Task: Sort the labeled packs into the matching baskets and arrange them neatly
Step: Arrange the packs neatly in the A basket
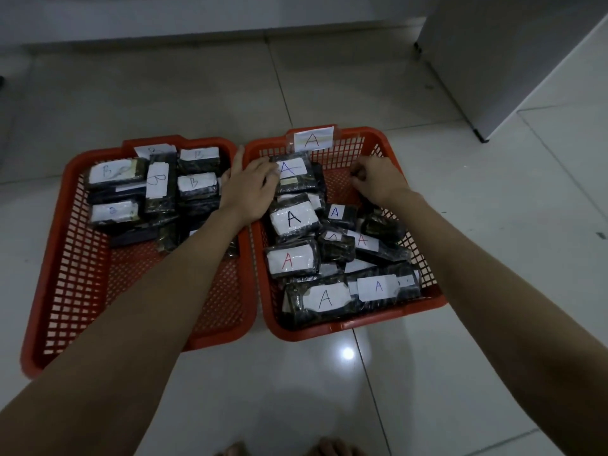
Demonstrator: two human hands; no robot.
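1. Toes (324, 447) peek in at the very bottom edge, on the tiled floor (329, 390), so the person is standing or crouching right over the A basket (345, 327).
2. Both bare forearms reach forward over the baskets. Left one crosses the B basket (65, 291), which sits just left of the A basket with the rims touching or nearly so.
3. Left hand (248, 182) rests over the rim between the two baskets, fingers fairly straight and spread, fingertips lying on the top A pack (294, 174) at the far left corner of the A basket. Looks more like touching or steadying than a real grab.
4. Right hand (378, 182) is at the far right of the A basket, fingers curled in tight. Can't tell if it's pinching anything, the fingers hide whatever's under them.
5. A basket is pretty full: dark wrapped packs with white labels marked A in black, red or blue, piled a bit messy, some overlapping and tilted. A long A pack (324, 302) lies across the near end.
6. A paper tag (314, 138) marked A is stuck on the far rim of the A basket.
7. B packs (194, 184) are bunched in the far half of the B basket, labels up, a few stacked. Its near half shows bare mesh.
8. A white cabinet (513, 60) stands beyond the A basket, off to the right.
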